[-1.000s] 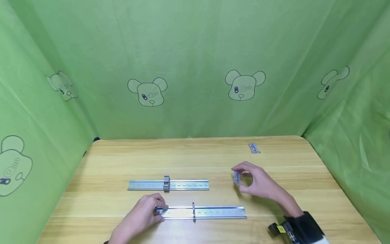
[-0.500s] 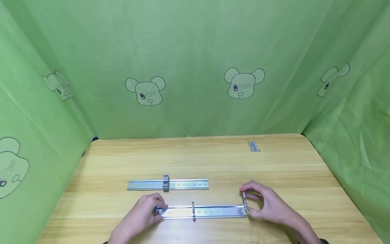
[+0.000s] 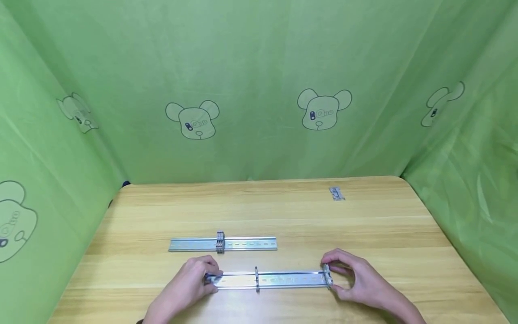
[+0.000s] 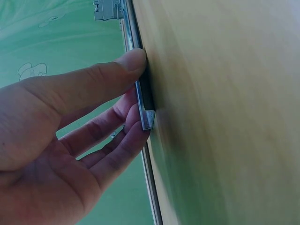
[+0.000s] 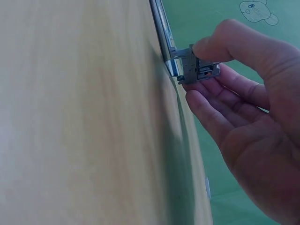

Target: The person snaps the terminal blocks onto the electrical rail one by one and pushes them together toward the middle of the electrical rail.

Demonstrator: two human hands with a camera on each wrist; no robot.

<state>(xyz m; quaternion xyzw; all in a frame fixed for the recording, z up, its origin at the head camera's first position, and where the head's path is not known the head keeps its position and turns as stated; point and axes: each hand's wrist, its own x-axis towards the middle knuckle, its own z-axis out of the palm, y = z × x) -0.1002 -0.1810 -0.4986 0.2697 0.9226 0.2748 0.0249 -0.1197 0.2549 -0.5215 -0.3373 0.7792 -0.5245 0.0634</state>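
Observation:
My left hand (image 3: 190,283) grips the left end of the nearer metal DIN rail (image 3: 291,279), thumb on one edge and fingers on the other, as the left wrist view also shows. At the rail's right end, my right hand (image 3: 362,281) pinches a grey DIN-rail terminal block (image 5: 190,68) between thumb and fingers. In the right wrist view that block touches the tip of the rail; whether it is clipped on cannot be told. Another thin terminal block (image 3: 256,279) sits across the rail near its middle.
Behind lies a second DIN rail (image 3: 251,244) bearing a small stack of terminal blocks (image 3: 220,242). One loose terminal block (image 3: 336,193) lies flat near the back right of the wooden table (image 3: 283,211). Green curtains (image 3: 259,90) surround the table.
My right hand has brought the terminal block toward me and slightly right, onto the nearer rail's right end. My left hand has kept its grip on the left end.

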